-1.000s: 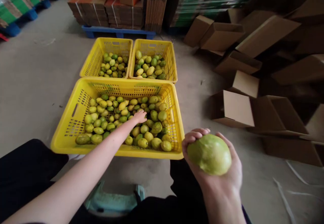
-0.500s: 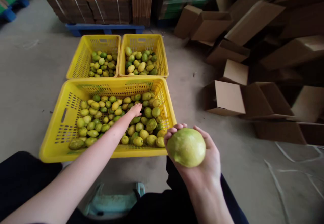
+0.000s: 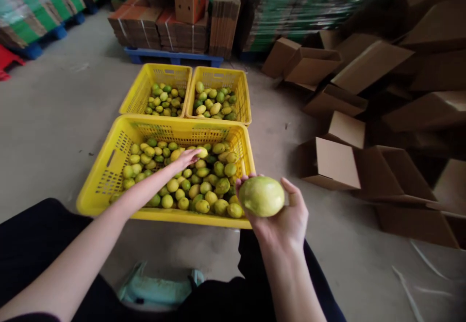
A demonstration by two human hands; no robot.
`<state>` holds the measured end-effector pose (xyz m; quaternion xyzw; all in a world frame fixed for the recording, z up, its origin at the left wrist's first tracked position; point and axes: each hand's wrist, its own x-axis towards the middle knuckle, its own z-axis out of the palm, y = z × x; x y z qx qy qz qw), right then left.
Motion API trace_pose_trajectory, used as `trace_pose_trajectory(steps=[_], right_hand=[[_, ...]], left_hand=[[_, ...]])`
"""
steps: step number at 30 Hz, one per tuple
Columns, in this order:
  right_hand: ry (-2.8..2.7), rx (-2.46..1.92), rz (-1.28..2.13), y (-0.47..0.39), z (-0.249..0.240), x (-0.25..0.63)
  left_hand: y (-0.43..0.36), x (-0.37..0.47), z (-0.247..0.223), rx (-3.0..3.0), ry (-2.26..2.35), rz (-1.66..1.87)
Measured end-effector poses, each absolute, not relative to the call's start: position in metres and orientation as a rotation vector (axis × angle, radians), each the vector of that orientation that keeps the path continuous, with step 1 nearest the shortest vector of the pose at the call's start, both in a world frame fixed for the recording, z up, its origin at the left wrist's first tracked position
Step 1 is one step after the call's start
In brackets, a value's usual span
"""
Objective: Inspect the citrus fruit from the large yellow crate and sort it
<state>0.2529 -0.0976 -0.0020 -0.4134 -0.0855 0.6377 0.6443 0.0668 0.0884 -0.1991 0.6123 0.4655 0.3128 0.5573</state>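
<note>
A large yellow-green lemon (image 3: 262,196) rests in my right hand (image 3: 287,220), palm up with the fingers curled around it, just off the near right corner of the big yellow crate (image 3: 160,219). My left hand (image 3: 190,156) reaches over the middle of that crate, its fingers on a yellow lemon (image 3: 201,152) above the others. Under and around it lie many green and yellow lemons (image 3: 211,198). Two smaller yellow crates, the left one (image 3: 133,91) and the right one (image 3: 248,100), stand against the far side, each with lemons inside.
Empty cardboard boxes (image 3: 337,159) lie piled on the right. Flattened cartons (image 3: 138,21) are stacked on a blue pallet (image 3: 174,58) at the back. A pale teal stool (image 3: 160,290) is between my legs. White straps (image 3: 407,293) lie on the floor at lower right.
My left hand has come up from among the lemons with a yellow one at its fingers. The lemon in my right hand has turned slightly. The view has shifted, so the crates appear further right.
</note>
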Motion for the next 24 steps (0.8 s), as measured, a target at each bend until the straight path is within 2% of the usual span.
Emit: trace_pose_trajectory(steps=[6,10,15,21,24], right_hand=[[-0.412,-0.831,1.623,-0.08,0.01,0.214],[-0.503,-0.879,1.643,-0.071,0.011,0.179],[-0.979,-1.092,1.326,-0.07,0.003,0.151],[-1.316,-1.365,0.648,-0.059,0.001,0.153],[-1.358,-1.334,0.532,-0.053,0.004,0.155]], left_hand=[[0.056,-0.015,-0.065,1.078,0.887,0.668],[0.01,-0.048,-0.003,1.216,0.854,0.757],[-0.025,-0.058,0.01,1.385,0.895,0.921],[-0.034,-0.042,0.009,1.316,0.867,1.125],[-0.033,-0.039,0.016,1.328,0.835,1.176]])
